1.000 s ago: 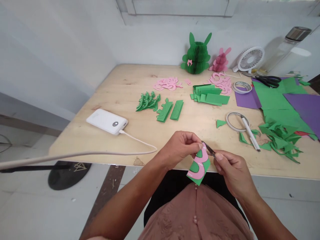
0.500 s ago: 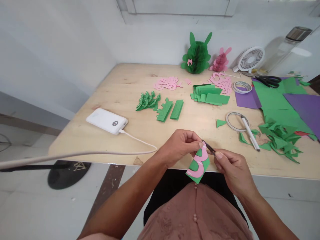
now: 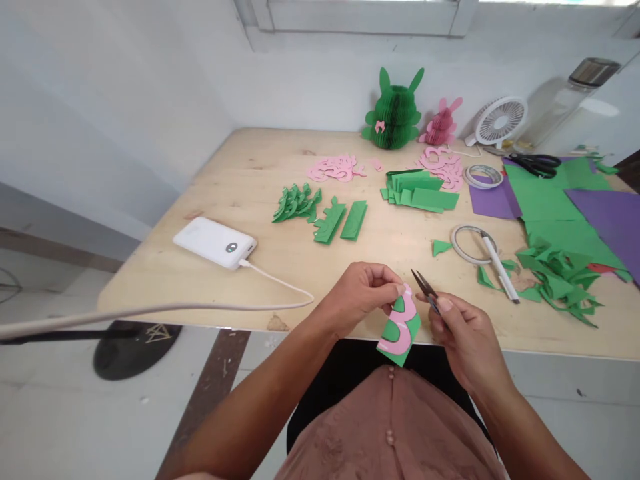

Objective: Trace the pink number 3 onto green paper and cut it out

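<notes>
Between thumb and fingers, my left hand (image 3: 361,297) pinches the top of a paper piece (image 3: 403,328), a pink curved shape over green paper, hanging at the table's front edge. My right hand (image 3: 463,333) is closed round small dark scissors (image 3: 426,287). Their tips point up and left, slightly parted and away from the paper. Farther back lie curly green cut-outs (image 3: 296,202), two folded green pieces (image 3: 354,220) and a stack of green strips (image 3: 425,193). Pink cut-outs lie in two heaps, one left (image 3: 334,168) and one right (image 3: 443,167).
A white power bank (image 3: 213,241) trails a cable across the table's left. Green scraps (image 3: 563,283), a white pen (image 3: 500,267), tape rolls (image 3: 484,176) and black scissors (image 3: 534,164) lie right. A green paper rabbit (image 3: 395,117), a pink one (image 3: 442,125) and a fan (image 3: 500,121) stand behind.
The scissors have drawn back from the top of the paper piece, rightward, and their blades now show clearly. My left hand keeps its pinch; the paper has swung slightly right.
</notes>
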{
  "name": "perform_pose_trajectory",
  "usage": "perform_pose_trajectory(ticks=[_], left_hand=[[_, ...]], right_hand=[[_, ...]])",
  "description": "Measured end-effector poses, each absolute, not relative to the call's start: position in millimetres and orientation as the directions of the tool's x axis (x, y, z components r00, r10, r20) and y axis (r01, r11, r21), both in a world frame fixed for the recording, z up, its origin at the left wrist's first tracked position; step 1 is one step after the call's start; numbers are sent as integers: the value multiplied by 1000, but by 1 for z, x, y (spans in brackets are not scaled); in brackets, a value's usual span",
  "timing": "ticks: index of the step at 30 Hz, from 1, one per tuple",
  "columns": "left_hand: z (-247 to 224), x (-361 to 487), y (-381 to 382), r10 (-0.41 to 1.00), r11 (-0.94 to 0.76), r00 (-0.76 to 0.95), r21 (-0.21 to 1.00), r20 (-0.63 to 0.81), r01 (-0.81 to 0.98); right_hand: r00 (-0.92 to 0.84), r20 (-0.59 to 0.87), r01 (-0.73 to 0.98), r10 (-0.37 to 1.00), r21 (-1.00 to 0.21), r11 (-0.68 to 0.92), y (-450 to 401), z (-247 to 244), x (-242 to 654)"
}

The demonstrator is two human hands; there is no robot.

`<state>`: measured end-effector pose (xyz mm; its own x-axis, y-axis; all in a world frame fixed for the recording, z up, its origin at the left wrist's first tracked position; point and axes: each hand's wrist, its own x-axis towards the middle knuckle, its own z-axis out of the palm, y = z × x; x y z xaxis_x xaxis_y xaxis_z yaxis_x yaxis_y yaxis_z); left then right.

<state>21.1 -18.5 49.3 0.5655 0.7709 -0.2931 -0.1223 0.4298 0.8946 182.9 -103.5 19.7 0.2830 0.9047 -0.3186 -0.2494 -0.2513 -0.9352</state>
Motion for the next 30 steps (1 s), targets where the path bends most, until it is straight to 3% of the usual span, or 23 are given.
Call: perform_pose_trajectory(ticks=[5, 25, 30], left_hand=[[45, 24, -23, 833, 416, 474, 888, -286, -195], [39, 33, -32, 855, 407, 431, 888, -288, -214], [38, 33, -33, 857, 406, 429, 886, -286, -222]], right_hand=[[304, -298, -324, 905, -925, -195, -105, 24, 174], [359, -313, -227, 879, -943, -243, -103, 15, 169], [350, -336, -271, 874, -930, -249, -104, 14, 169]])
